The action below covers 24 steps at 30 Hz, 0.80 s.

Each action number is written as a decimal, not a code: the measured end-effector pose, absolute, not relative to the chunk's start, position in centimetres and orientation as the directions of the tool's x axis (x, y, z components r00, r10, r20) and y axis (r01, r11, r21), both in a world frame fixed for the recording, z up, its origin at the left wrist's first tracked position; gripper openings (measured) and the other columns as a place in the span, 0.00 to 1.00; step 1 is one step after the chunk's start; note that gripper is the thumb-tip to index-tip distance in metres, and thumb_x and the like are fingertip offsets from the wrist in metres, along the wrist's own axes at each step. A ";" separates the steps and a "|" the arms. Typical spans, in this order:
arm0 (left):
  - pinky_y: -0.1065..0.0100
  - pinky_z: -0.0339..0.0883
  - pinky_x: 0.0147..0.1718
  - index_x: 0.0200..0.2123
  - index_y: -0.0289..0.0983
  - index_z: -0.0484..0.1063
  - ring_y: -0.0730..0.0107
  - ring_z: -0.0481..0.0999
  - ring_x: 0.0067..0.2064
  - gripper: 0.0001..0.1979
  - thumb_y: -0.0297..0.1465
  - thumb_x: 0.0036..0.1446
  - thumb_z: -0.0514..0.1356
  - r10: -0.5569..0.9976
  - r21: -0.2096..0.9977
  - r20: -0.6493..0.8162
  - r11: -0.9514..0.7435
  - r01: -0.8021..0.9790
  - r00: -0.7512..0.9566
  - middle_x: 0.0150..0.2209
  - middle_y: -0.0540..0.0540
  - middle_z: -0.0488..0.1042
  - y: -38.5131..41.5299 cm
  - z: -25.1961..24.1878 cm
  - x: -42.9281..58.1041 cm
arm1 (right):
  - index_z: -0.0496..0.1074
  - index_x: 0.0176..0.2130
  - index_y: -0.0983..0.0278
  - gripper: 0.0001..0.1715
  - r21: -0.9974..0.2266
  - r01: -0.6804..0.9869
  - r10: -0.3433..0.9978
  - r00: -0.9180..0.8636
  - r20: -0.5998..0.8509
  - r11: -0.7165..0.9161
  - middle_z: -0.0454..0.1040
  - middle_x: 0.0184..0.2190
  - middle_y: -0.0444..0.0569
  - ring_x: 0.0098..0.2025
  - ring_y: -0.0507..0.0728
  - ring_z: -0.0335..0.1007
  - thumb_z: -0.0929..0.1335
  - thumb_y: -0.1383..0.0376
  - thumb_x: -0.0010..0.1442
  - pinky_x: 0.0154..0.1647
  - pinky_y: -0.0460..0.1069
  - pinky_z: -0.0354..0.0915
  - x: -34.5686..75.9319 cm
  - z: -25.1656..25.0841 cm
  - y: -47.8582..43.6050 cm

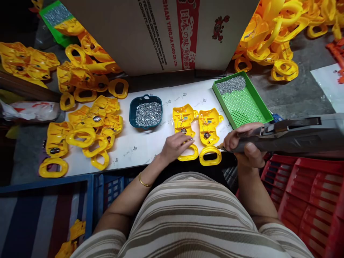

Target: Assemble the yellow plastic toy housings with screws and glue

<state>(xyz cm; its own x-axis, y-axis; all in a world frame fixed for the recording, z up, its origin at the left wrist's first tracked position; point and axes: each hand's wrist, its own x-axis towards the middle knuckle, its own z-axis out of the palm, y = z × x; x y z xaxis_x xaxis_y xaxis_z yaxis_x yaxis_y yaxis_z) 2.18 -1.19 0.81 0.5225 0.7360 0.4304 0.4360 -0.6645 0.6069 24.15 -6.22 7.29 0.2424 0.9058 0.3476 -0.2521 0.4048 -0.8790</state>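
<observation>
My left hand [175,146] is over the lower part of a yellow plastic shell half [184,114] with wires and a round metal part inside. Its fingers are bent together at the tips; what they pinch, if anything, is too small to make out. Below the hand lies the shell's yellow loop handle [190,154]. My right hand [245,143] is wrapped round a dark electric screwdriver [291,138], held nearly level. Its bit points left, close to the loop handle [210,163] of a second yellow shell half [209,122]. Whether the bit touches it, I cannot tell.
A dark bowl [132,114] of small screws and a green tray [254,107] with more screws stand on the white sheet. Yellow shells [94,118] are piled left, more parts [268,36] back right. A carton [150,43] stands behind; a red crate [303,190] sits right.
</observation>
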 end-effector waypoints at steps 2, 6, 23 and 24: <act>0.73 0.69 0.29 0.35 0.35 0.77 0.74 0.76 0.29 0.09 0.33 0.62 0.59 0.707 0.610 0.410 -0.682 0.403 0.576 0.29 0.46 0.78 -2.9 0.0 3.4 | 0.71 0.41 0.57 0.14 -0.850 -0.275 0.890 0.219 0.399 0.449 0.62 0.16 0.39 0.15 0.52 0.58 0.70 0.55 0.55 0.15 0.48 0.58 23.0 7.7 -5.8; 0.73 0.69 0.29 0.36 0.35 0.77 0.74 0.76 0.28 0.11 0.35 0.63 0.58 0.701 0.645 0.370 -0.666 0.374 0.610 0.28 0.46 0.78 -4.0 -0.9 4.0 | 0.68 0.41 0.55 0.13 -0.841 -0.277 0.886 0.153 0.438 0.464 0.62 0.16 0.38 0.15 0.51 0.59 0.68 0.55 0.56 0.14 0.47 0.59 21.4 7.8 -5.6; 0.74 0.66 0.29 0.36 0.35 0.77 0.74 0.75 0.30 0.11 0.34 0.64 0.57 0.697 0.691 0.276 -0.623 0.367 0.662 0.30 0.45 0.77 -4.2 -0.6 3.9 | 0.64 0.39 0.55 0.14 -0.857 -0.324 0.916 0.160 0.367 0.400 0.61 0.17 0.36 0.15 0.49 0.58 0.68 0.53 0.56 0.18 0.47 0.60 20.6 6.9 -5.6; 0.74 0.66 0.29 0.36 0.35 0.77 0.74 0.75 0.30 0.12 0.34 0.65 0.56 0.693 0.685 0.269 -0.626 0.373 0.669 0.29 0.46 0.76 -4.3 -0.4 3.9 | 0.64 0.38 0.56 0.13 -0.856 -0.325 0.916 0.144 0.375 0.402 0.61 0.17 0.36 0.15 0.49 0.58 0.68 0.53 0.57 0.18 0.47 0.60 20.6 6.9 -5.6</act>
